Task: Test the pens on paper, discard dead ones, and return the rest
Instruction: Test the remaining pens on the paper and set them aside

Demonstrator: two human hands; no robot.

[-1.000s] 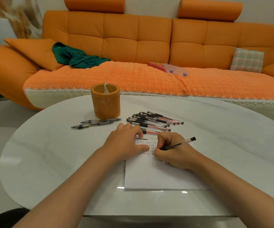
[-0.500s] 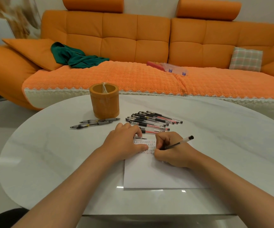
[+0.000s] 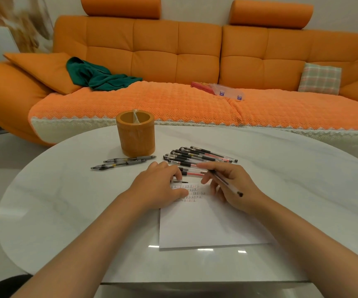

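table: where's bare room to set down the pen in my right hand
Widest bare stretch of table: right of the paper and the pen row, out to the rim. Also bare: left of the left hand, nearer than the two grey pens. Crowded: between the cup, the pen row and the right hand with its pen.
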